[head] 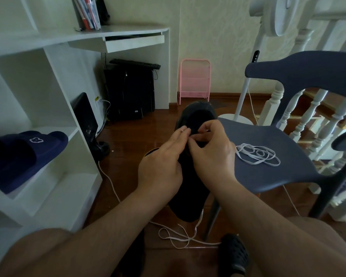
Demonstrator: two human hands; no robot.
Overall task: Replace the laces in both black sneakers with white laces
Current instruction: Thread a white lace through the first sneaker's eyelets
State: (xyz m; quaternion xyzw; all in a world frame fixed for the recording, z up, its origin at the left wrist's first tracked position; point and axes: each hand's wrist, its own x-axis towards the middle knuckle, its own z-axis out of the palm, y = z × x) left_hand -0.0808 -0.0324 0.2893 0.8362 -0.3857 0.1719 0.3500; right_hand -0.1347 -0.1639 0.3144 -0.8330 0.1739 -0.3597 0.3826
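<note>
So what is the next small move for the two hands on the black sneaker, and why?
Probably draw the lace end through the eyelet being worked. Both the left hand and the right hand pinch at the throat of the black sneaker, and slack white lace hangs loose on the floor below it. Which eyelet cannot be seen. A second white lace waits on the blue chair.

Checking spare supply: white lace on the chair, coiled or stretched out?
Coiled. The white lace lies in loose overlapping loops on the blue chair seat, untouched by either hand.

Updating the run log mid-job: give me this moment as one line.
left hand: steadies black sneaker | right hand: pinches at eyelets | white lace: loose on blue chair | another lace: trails on floor
</note>
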